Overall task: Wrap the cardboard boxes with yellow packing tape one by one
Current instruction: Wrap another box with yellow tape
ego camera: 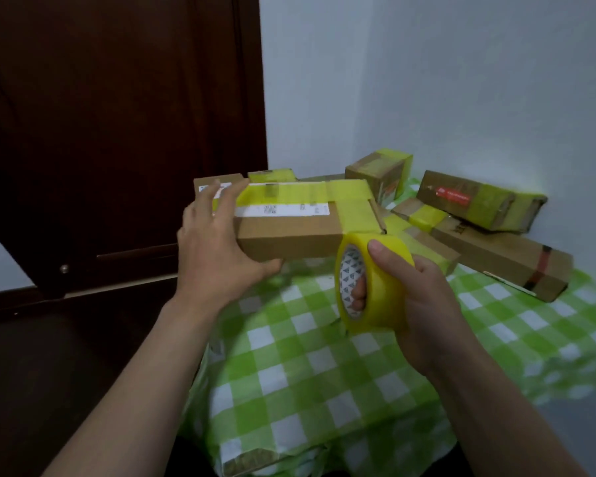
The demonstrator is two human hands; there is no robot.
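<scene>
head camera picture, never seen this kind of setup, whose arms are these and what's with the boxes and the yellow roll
There is no machine here. A person wears one camera on the head, and it looks down at their own arms. The left hand grips one end of a cardboard box, holding it up over the green checked tablecloth. The right hand holds a roll of yellow tape against the box's other end, with fingers through its core and the thumb on top. Behind them lie more taped boxes, already banded in yellow.
</scene>
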